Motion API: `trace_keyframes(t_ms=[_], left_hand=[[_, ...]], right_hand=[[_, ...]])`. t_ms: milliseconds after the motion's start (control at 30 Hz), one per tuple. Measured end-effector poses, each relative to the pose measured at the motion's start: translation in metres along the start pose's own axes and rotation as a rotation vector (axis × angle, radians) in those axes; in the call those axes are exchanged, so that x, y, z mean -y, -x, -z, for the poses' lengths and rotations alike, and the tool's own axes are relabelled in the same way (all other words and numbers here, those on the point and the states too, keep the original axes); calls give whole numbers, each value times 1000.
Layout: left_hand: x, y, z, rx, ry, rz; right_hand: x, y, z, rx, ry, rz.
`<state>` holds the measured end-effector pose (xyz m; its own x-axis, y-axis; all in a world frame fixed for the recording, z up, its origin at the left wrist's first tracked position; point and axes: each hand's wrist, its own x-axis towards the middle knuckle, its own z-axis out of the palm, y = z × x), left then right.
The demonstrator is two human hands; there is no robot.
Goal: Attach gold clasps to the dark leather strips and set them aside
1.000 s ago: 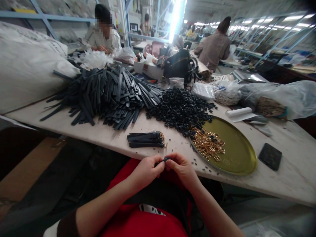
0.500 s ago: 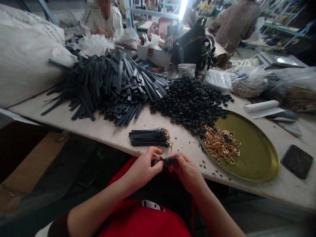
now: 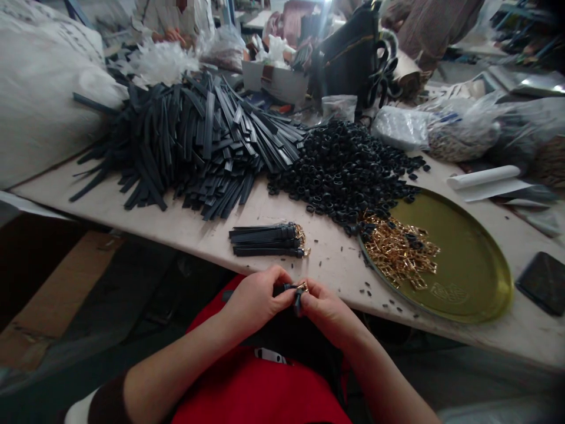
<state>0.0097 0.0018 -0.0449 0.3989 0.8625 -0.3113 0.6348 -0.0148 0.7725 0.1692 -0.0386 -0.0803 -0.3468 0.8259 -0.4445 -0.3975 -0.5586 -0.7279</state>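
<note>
Just off the table's front edge, my left hand (image 3: 263,295) pinches a dark strap (image 3: 281,289), whose tail sticks out to the left behind the hand. My right hand (image 3: 325,307) is closed on the strap's other end, where a gold buckle (image 3: 302,287) shows between the fingertips. On the table beyond the hands lies a stack of dark straps (image 3: 265,240) with gold buckles at their right ends. A heap of gold buckles (image 3: 395,250) rests on the left part of a round olive tray (image 3: 468,259).
Loose dark strips (image 3: 185,135) form a big pile at back left. Small black loops (image 3: 339,171) are heaped beside the tray. A dark flat object (image 3: 542,282) lies at far right. White sack (image 3: 44,100) at left; plastic bags (image 3: 463,132) at back right. Two people are beyond the table.
The view has tilted down slightly. The strap between my hands has turned: its short end now hangs down, its tail shows left of my left hand, and the gold buckle is more visible.
</note>
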Motion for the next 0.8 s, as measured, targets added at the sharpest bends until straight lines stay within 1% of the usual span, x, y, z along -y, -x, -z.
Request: trace_keyframes(t_ms=[100, 200, 300, 367, 400, 467, 567, 667, 733, 800], left_hand=[[-1, 7, 2, 93, 247, 11], [-3, 16, 5, 182, 507, 58], [-4, 25, 6, 186, 602, 79], [-3, 30, 4, 177, 630, 73], [-2, 32, 3, 177, 641, 71], [1, 36, 0, 189, 656, 75], [4, 39, -7, 227, 666, 101], [5, 41, -11, 264, 686, 113], [6, 43, -11, 294, 674, 93], [5, 45, -7, 340, 606, 79]], right_hand=[[2, 5, -5, -50, 25, 66], [2, 9, -12, -144, 95, 152], [0, 12, -16, -321, 259, 287], [-3, 15, -17, -403, 443, 376], [-4, 17, -17, -406, 552, 402], [-6, 23, -16, -366, 764, 424], [-6, 33, -17, -300, 958, 463], [-6, 42, -20, -225, 980, 488], [-9, 45, -21, -177, 898, 467], [-13, 47, -20, -170, 805, 450]])
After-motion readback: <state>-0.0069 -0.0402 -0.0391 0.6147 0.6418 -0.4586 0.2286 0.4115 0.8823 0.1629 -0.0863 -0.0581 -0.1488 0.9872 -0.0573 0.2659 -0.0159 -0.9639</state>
